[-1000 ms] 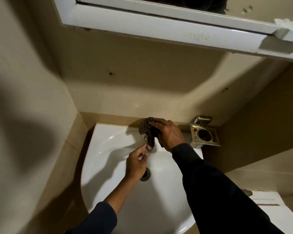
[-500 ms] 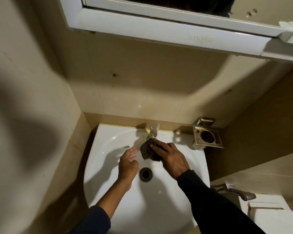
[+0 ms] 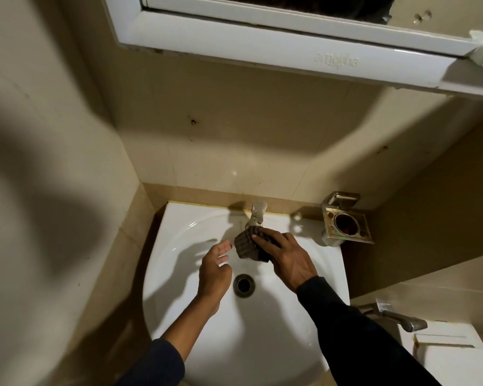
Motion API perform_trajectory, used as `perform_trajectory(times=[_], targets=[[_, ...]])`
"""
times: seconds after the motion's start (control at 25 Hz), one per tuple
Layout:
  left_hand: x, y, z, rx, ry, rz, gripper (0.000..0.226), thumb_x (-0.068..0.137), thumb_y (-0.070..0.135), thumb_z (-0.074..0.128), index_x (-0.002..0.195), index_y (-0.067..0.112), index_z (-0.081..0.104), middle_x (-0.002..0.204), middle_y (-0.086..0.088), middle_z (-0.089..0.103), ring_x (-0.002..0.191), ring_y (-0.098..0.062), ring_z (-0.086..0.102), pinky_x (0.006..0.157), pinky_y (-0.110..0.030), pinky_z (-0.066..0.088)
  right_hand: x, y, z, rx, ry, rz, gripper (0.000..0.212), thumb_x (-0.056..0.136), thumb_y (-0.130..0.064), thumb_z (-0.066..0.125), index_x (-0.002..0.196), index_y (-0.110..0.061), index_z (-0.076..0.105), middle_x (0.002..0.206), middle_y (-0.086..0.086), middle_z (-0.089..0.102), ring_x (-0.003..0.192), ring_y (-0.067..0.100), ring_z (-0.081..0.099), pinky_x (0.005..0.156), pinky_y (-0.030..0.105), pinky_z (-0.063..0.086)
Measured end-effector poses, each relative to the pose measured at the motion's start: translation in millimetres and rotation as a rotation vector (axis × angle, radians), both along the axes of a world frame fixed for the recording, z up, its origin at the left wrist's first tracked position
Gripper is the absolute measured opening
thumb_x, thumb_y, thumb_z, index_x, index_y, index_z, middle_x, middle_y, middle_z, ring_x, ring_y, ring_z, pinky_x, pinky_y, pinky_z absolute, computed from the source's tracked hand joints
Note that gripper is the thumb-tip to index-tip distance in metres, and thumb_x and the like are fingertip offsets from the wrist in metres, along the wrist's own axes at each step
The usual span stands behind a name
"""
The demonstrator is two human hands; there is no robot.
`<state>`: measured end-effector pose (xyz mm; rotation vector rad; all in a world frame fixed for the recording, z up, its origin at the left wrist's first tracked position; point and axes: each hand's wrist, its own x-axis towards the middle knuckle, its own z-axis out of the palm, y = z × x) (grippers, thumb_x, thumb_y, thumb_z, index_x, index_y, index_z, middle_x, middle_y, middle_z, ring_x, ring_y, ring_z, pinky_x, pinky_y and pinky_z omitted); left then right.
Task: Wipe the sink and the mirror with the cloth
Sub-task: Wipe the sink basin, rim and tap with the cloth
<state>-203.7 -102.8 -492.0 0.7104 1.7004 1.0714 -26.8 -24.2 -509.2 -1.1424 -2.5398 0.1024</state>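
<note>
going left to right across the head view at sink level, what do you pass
left hand → drain → right hand pressing the checked cloth → metal holder on the wall

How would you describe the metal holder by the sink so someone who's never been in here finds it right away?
Start at the white sink in the corner and find the tap at its back edge. Go right, past the rim, to the metal holder on the wall. Unlike the plain tap, it is a tarnished square tray with a round hole in the middle.
</note>
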Motion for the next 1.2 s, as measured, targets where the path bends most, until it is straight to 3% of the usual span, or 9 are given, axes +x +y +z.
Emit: perform_trajectory(times=[0.2,0.36,0.48,0.64,0.76,0.84,1.0,1.12,1.2], targets=[[-3.7,1.1,0.0,0.002,0.026,0.007,0.07,0.074,-0.016,0.03,0.128,0.021,0.053,0.125,0.008,0.06,0.114,-0.015,0.055,0.096,-0.035,0.048,-27.5,2.1,-3.6,-0.124,0.313,-0.21,0.049,0.082,0.006,0.069,0.127,-0.015,0.066,0.13,0.008,0.061,0.109,0.028,0.061,0.093,0.031,0.053],[-4.1,1.7,0.7,0.006,0.023,0.001,0.072,0.072,-0.016,0.028,0.131,0.017,0.051,0.127,0.005,0.059,0.116,-0.017,0.055,0.097,-0.032,0.045,-31.0,-24.1,-11.4,-0.757,0.981,-0.408,0.042,0.092,0.012,0.05,0.125,-0.01,0.064,0.127,0.005,0.064,0.122,0.019,0.057,0.11,0.041,0.041],[-1.7,4.7,1.1,0.014,0.012,0.008,0.07,0.072,-0.016,0.028,0.129,0.017,0.053,0.127,0.004,0.059,0.116,-0.018,0.055,0.098,-0.034,0.045,-36.8,-15.6,1.8,-0.925,1.203,-0.541,0.037,0.096,0.01,0.046,0.122,-0.009,0.065,0.117,0.01,0.068,0.11,0.022,0.065,0.1,0.037,0.05],[0.1,5.3,1.8,0.018,0.02,0.004,0.072,0.071,-0.016,0.028,0.128,0.019,0.054,0.127,0.007,0.061,0.114,-0.017,0.057,0.096,-0.036,0.046,-40.3,1.0,21.9,-1.046,1.24,-0.597,0.041,0.093,0.016,0.043,0.123,-0.002,0.064,0.095,0.011,0.068,0.066,0.01,0.069,0.06,0.019,0.055],[1.8,1.1,1.8,0.015,0.031,-0.001,0.071,0.072,-0.016,0.028,0.13,0.017,0.053,0.127,0.007,0.06,0.115,-0.017,0.056,0.096,-0.031,0.044,-28.5,-17.6,14.9,-1.06,1.186,-0.523,0.039,0.096,0.008,0.046,0.123,-0.013,0.065,0.106,0.011,0.071,0.095,0.024,0.069,0.081,0.027,0.057],[3.2,0.7,0.6,0.025,0.034,-0.001,0.071,0.073,-0.017,0.027,0.131,0.015,0.052,0.128,0.004,0.059,0.117,-0.018,0.055,0.098,-0.029,0.043,-22.8,-34.6,6.5,-1.242,1.341,-0.524,0.034,0.099,0.0,0.041,0.12,-0.007,0.067,0.111,0.019,0.07,0.101,0.036,0.066,0.088,0.041,0.057],[2.9,2.5,-1.8,0.061,0.073,0.025,0.072,0.073,-0.02,0.029,0.13,0.016,0.053,0.128,0.002,0.06,0.118,-0.018,0.055,0.098,-0.029,0.043,-47.5,-37.3,-3.8,-1.73,1.863,-0.726,0.038,0.098,-0.012,0.028,0.114,0.002,0.06,0.097,0.021,0.071,0.087,0.031,0.069,0.063,0.031,0.059],[-5.5,0.2,-5.5,0.082,0.152,0.041,0.066,0.077,-0.018,0.039,0.129,0.02,0.054,0.126,0.004,0.061,0.117,-0.014,0.056,0.092,-0.024,0.045,-80.7,-45.0,-17.7,-1.786,1.806,-0.79,0.039,0.098,-0.016,0.032,0.097,0.003,0.066,0.082,0.018,0.07,0.076,0.028,0.068,0.057,0.028,0.056],[-20.1,-3.6,-9.3,0.096,0.193,0.107,0.057,0.081,-0.012,0.051,0.127,0.022,0.056,0.123,0.003,0.062,0.114,-0.014,0.057,0.089,-0.022,0.047,-99.7,-55.3,-19.4,-1.796,1.703,-0.725,0.034,0.099,-0.016,0.038,0.104,0.001,0.067,0.086,0.019,0.067,0.076,0.028,0.067,0.057,0.028,0.056]])
